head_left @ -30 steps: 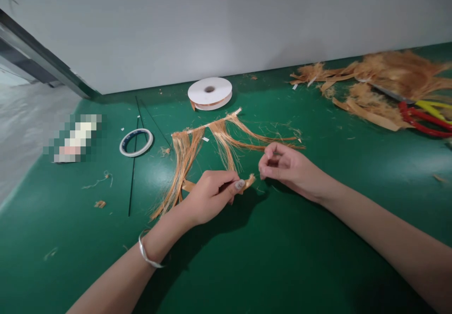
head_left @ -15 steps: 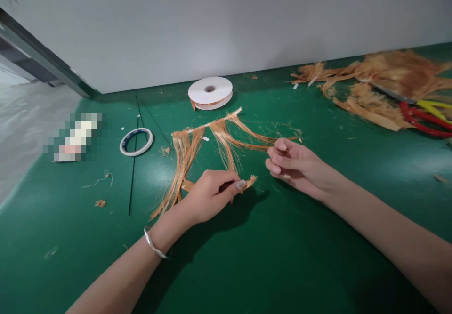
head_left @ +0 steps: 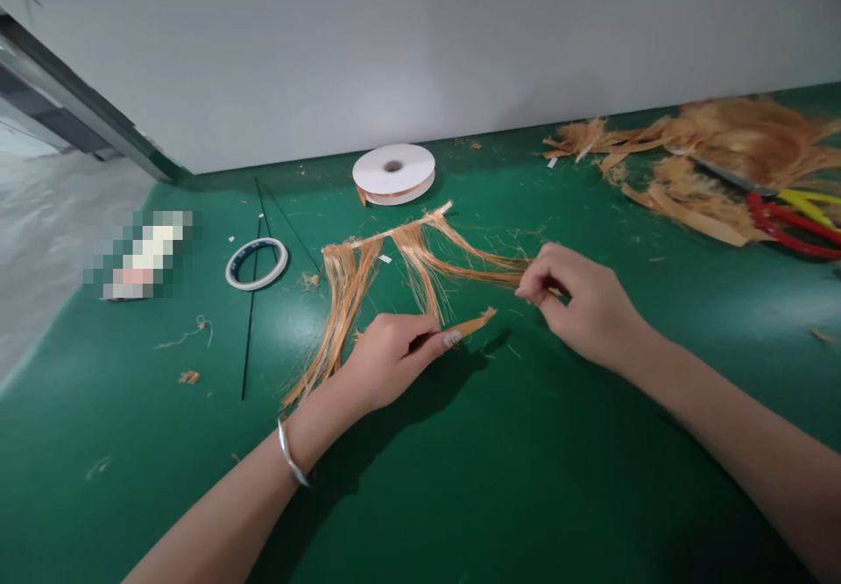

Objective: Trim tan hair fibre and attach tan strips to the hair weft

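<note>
My left hand [head_left: 391, 361] pinches a short strip of orange-tan ribbon [head_left: 474, 326] between thumb and forefinger. The ribbon's frayed end sticks out to the right, past the thumbnail. To the right of it my right hand [head_left: 582, 304] is closed, its fingertips pressed together; whatever thread they may hold is too fine to make out. Beyond both hands lies an orange fringe [head_left: 342, 291], its long loose strands hanging from a pale taped strip [head_left: 374, 239]. Some strands run up to the right fingertips, and I cannot tell whether they touch.
A white ribbon spool [head_left: 394, 174] lies near the wall. At left are a tape roll [head_left: 284, 260], thin black rods [head_left: 248, 348] and a blurred-out item [head_left: 148, 256]. Scissors with red handles [head_left: 781, 229] and a yellow-handled tool [head_left: 811, 207] rest by heaped fibres [head_left: 742, 137] at right.
My right hand has turned over, its fingers curling closed, and moved slightly right and up. More of the ribbon now shows beyond my left thumb.
</note>
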Motion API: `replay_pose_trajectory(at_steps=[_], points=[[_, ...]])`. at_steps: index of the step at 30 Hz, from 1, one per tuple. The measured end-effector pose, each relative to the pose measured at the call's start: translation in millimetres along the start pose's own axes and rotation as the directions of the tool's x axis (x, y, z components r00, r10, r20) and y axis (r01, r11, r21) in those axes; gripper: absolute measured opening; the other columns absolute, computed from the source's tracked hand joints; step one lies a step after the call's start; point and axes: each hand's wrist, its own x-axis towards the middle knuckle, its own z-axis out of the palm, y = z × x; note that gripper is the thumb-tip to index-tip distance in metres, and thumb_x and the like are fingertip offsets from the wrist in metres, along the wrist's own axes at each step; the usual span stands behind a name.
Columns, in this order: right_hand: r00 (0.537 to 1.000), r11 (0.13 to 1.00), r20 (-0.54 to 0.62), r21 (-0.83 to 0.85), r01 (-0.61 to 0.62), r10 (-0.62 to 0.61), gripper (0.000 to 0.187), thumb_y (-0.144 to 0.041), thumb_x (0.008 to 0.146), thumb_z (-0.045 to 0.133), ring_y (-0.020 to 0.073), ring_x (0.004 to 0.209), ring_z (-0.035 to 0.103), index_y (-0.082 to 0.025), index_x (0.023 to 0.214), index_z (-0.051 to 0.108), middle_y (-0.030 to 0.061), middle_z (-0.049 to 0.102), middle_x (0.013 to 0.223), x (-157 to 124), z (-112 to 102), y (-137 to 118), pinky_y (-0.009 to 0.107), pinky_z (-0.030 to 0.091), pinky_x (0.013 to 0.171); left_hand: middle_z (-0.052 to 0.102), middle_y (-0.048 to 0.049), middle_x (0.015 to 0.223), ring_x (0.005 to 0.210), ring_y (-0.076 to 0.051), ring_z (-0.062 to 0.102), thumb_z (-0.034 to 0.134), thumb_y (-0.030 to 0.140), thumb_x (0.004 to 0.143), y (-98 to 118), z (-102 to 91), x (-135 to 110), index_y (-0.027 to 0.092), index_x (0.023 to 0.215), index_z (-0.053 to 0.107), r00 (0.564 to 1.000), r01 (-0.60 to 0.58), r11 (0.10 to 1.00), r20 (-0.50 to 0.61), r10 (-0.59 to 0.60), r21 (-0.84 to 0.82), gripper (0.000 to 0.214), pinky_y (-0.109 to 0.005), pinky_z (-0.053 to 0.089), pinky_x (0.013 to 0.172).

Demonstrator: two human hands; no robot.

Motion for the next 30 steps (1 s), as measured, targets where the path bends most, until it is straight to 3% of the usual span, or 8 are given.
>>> replay_pose_trajectory(at_steps=[2,4,7,17,22,25,27,30], points=[[0.984,0.952,0.101,-0.257,0.167,-0.145,0.01,-0.028,0.089,0.047,0.0191,0.077,0.052,-0.022,0.085,0.054,0.0072,0.054,0.083,-1,0,1,0.035,0.041,0.068,0.037,0.0055,0.051,0.048,-0.006,0.033,0.045,0.042,0.091,-1,-0.7,0,0.015,0.057,0.044,1.0,0.008,1.0,-0.031,-0.007,0.02,0.043,-0.02,0.024,0.047],[0.96,0.896,0.191,-0.359,0.261,-0.203,0.016,-0.032,0.089,0.048,0.0222,0.083,0.052,-0.021,0.093,0.057,0.0101,0.056,0.089,-1,1,2,0.037,0.041,0.073,0.036,0.0057,0.051,0.048,-0.006,0.033,0.046,0.041,0.091,-3,-1.4,0,0.015,0.056,0.042,0.998,0.011,1.0,-0.061,-0.009,0.023,0.043,-0.02,0.024,0.047],[0.954,0.868,0.218,-0.409,0.281,-0.206,0.022,-0.033,0.09,0.045,0.0213,0.075,0.05,-0.019,0.078,0.058,0.0098,0.054,0.078,2,1,5,0.036,0.038,0.068,0.035,0.0058,0.05,0.048,-0.006,0.032,0.047,0.041,0.09,-4,-2.4,1,0.015,0.056,0.041,0.997,0.0,1.0,-0.08,0.001,0.009,0.044,-0.02,0.024,0.047],[0.984,0.933,-0.168,-0.359,-0.001,-0.063,0.044,-0.037,0.094,0.036,0.0115,0.047,0.034,-0.02,0.054,0.028,0.0009,0.033,0.052,6,-6,13,0.03,0.024,0.049,0.044,0.0048,0.05,0.048,-0.007,0.039,0.041,0.042,0.092,-6,-4.8,-1,0.016,0.063,0.052,0.999,0.036,0.999,-0.033,-0.035,0.006,0.041,-0.02,0.027,0.048],[0.952,0.969,-0.279,-0.172,-0.178,0.126,0.051,-0.047,0.09,0.041,0.0119,0.045,0.03,-0.02,0.049,0.027,-0.0001,0.028,0.047,7,-9,14,0.03,0.022,0.049,0.045,0.0045,0.051,0.048,-0.008,0.041,0.039,0.04,0.093,-4,-6.6,-2,0.016,0.065,0.054,0.999,0.014,1.0,-0.03,-0.013,0.015,0.04,-0.02,0.029,0.05],[0.909,0.952,-0.283,0.089,-0.294,0.307,0.052,-0.048,0.087,0.047,0.0113,0.045,0.027,-0.02,0.046,0.031,-0.0006,0.028,0.046,9,-9,19,0.03,0.021,0.049,0.045,0.0045,0.052,0.049,-0.008,0.042,0.038,0.039,0.093,-3,-7.2,-2,0.016,0.065,0.053,1.0,0.01,1.0,-0.026,-0.01,0.02,0.04,-0.02,0.029,0.05],[0.904,0.895,-0.214,0.346,-0.283,0.369,0.05,-0.049,0.085,0.051,0.0112,0.046,0.03,-0.02,0.047,0.036,-0.0003,0.032,0.048,11,-7,21,0.029,0.022,0.048,0.044,0.0044,0.052,0.049,-0.008,0.04,0.039,0.038,0.093,-3,-6.4,-1,0.016,0.063,0.052,1.0,0.005,0.999,-0.02,-0.004,0.049,0.04,-0.021,0.028,0.05],[0.91,0.716,-0.047,0.634,-0.292,0.412,0.046,-0.051,0.082,0.054,0.0114,0.054,0.041,-0.019,0.053,0.038,0.0035,0.05,0.065,14,-4,17,0.026,0.026,0.045,0.041,0.0041,0.053,0.049,-0.008,0.036,0.039,0.037,0.093,-3,-3.4,-1,0.016,0.059,0.049,1.0,-0.01,0.991,-0.01,0.011,0.134,0.04,-0.022,0.024,0.049]])
